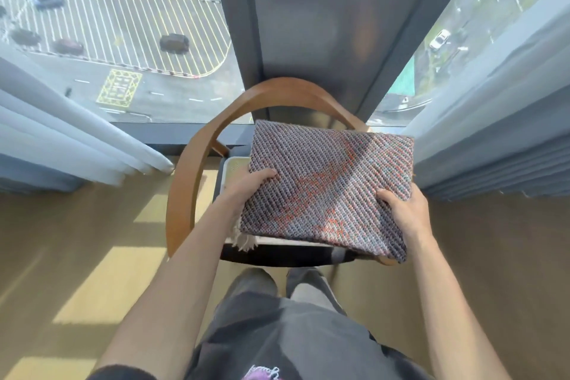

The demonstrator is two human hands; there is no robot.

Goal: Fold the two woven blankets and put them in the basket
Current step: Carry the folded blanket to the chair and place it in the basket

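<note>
While the folded blanket [327, 182] is held flat over the chair [185, 170], it hides nearly all of the basket [229, 163] on the seat, of which only a pale rim corner shows at the left; whether cloth and rim touch cannot be told.

Hands: the left hand [246, 191] grasps the blanket's left edge, digits curled over the top; the right hand [404, 210] clasps the near right edge, thumb on top and fingers hidden beneath.

Likely faults: the blanket lies skewed to the basket and appears to spread past it to the right, so lowered as it is it may perch on the rim rather than drop inside; the fringe [245, 239] hanging at the near left corner could catch on the rim or trail outside; letting go with one hand first would probably let the layers slide open; a hard push downward might shift the basket on the seat.

Count: one blanket visible, the task's second not seen and possibly hidden beneath; one basket; one chair; two hands; two curtains, left [77, 145] and right [493, 133].
</note>
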